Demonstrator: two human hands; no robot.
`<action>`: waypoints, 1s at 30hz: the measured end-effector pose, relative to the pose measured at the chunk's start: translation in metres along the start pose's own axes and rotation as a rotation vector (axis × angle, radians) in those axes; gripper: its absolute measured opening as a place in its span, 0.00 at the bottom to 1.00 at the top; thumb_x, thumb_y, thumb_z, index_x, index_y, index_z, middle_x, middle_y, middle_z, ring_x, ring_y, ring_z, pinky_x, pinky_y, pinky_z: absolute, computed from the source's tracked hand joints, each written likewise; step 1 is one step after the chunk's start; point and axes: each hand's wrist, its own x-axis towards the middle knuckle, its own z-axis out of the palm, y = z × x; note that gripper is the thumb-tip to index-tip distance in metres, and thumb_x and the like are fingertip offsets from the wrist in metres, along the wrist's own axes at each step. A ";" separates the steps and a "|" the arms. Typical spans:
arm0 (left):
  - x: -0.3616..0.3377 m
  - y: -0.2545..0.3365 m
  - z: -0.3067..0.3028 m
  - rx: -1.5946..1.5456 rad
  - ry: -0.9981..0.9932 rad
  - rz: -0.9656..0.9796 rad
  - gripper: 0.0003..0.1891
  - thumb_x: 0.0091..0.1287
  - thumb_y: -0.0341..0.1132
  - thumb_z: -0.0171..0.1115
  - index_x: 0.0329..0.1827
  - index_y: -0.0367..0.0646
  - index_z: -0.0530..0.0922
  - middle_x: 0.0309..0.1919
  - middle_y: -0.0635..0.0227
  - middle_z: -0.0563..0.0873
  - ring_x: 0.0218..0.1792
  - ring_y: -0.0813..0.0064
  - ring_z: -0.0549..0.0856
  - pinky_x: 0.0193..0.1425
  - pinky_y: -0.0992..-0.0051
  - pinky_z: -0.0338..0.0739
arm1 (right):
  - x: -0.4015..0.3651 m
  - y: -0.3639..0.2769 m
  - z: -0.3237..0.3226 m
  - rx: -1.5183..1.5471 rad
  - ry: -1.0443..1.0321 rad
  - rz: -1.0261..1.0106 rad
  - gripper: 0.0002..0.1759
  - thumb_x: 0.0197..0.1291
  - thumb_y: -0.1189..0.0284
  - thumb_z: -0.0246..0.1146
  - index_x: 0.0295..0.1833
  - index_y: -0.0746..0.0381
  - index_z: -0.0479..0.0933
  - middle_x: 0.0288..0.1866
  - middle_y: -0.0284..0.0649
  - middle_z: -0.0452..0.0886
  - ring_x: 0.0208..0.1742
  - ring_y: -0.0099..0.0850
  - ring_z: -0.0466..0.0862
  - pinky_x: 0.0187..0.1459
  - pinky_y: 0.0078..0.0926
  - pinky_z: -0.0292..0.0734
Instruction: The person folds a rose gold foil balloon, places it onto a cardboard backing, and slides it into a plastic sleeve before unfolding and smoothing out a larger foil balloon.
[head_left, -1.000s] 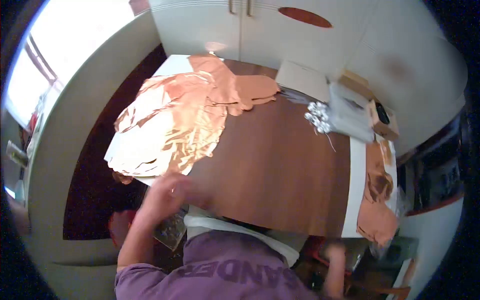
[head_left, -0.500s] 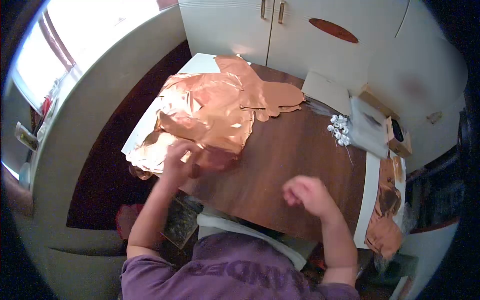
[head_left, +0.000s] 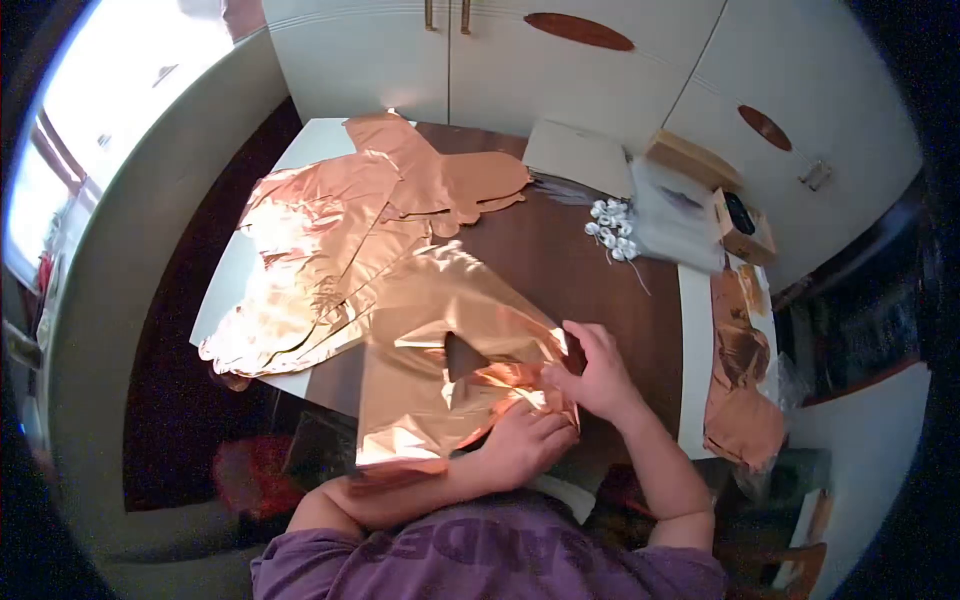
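A flat, copper-coloured foil balloon (head_left: 405, 375) with a roughly triangular hole lies across the front of the table, its lower left part over the near edge. My left hand (head_left: 525, 440) is closed on its near right edge, fingers curled over the crumpled foil. Just beyond it, my right hand (head_left: 597, 375) pinches the right-hand edge between thumb and fingers. Behind and to the left, a pile of similar flat foil balloons (head_left: 330, 200) overlaps this one's far left side.
A brown tabletop (head_left: 535, 255) with white ends carries everything. Toward the back right sit small white ribbon bundles (head_left: 612, 230), a clear plastic bag (head_left: 675, 235) and an open cardboard box (head_left: 745, 225). More copper foil (head_left: 745, 425) lies along the right end. Cabinets (head_left: 370, 60) stand behind.
My left hand has come from the pile to the front middle, and one foil balloon now lies before me. Both hands have taken hold of its right side. The view has shifted right.
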 end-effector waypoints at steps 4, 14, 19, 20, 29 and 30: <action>0.009 0.025 0.001 -0.450 -0.206 -0.320 0.19 0.68 0.38 0.62 0.59 0.39 0.77 0.46 0.58 0.85 0.49 0.59 0.85 0.51 0.62 0.78 | -0.021 0.033 -0.007 -0.218 0.129 -0.226 0.19 0.49 0.72 0.74 0.46 0.64 0.77 0.52 0.46 0.78 0.55 0.46 0.76 0.59 0.42 0.72; 0.011 -0.063 -0.080 0.367 -0.269 -0.371 0.31 0.63 0.45 0.66 0.69 0.46 0.70 0.70 0.55 0.69 0.74 0.48 0.63 0.74 0.46 0.56 | -0.012 0.034 -0.050 0.638 -0.023 0.241 0.14 0.61 0.72 0.70 0.47 0.63 0.74 0.40 0.35 0.79 0.37 0.23 0.79 0.40 0.22 0.77; 0.001 -0.107 -0.071 0.359 -0.441 -0.377 0.33 0.65 0.50 0.62 0.71 0.45 0.68 0.75 0.53 0.65 0.77 0.47 0.60 0.78 0.46 0.51 | -0.031 0.048 -0.102 0.694 -0.324 0.384 0.22 0.60 0.74 0.68 0.59 0.65 0.72 0.43 0.36 0.82 0.36 0.23 0.81 0.36 0.21 0.78; 0.004 -0.107 -0.073 0.352 -0.442 -0.373 0.33 0.65 0.50 0.62 0.71 0.45 0.68 0.75 0.53 0.65 0.76 0.47 0.60 0.78 0.46 0.51 | -0.036 0.044 -0.118 0.640 -0.331 0.469 0.22 0.59 0.75 0.68 0.58 0.65 0.73 0.39 0.35 0.83 0.36 0.25 0.82 0.37 0.24 0.78; 0.037 -0.127 -0.059 0.247 -0.360 -0.331 0.30 0.64 0.48 0.60 0.68 0.42 0.72 0.72 0.48 0.67 0.74 0.43 0.62 0.78 0.45 0.51 | -0.058 0.153 -0.146 -0.182 0.242 0.466 0.10 0.60 0.68 0.66 0.40 0.64 0.81 0.32 0.45 0.85 0.36 0.37 0.85 0.39 0.35 0.78; 0.042 -0.129 -0.054 0.269 -0.337 -0.353 0.31 0.64 0.48 0.60 0.69 0.43 0.71 0.73 0.49 0.66 0.74 0.43 0.61 0.78 0.45 0.50 | -0.051 0.188 -0.157 -0.043 0.393 0.447 0.11 0.60 0.66 0.66 0.36 0.64 0.81 0.33 0.47 0.85 0.37 0.42 0.86 0.40 0.39 0.79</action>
